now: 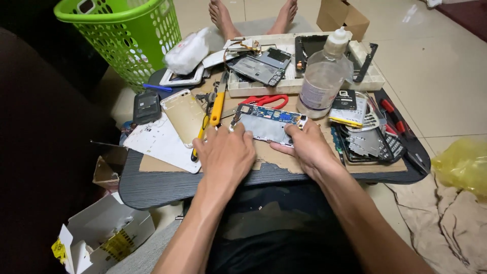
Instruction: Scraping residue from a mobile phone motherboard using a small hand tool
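Currently left hand (225, 152) and right hand (304, 147) both grip the opened phone (269, 124); a slip could knock the clear bottle (323, 76) just beyond, spilling onto exposed boards

Green perforated basket (133, 40); gold phone cover (183, 115); red scissors (268, 100); yellow bag (462, 163); blue circuit board (278, 115).

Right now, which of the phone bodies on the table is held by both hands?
The opened phone with the blue circuit board; the gold phone back and white back cover lie untouched.
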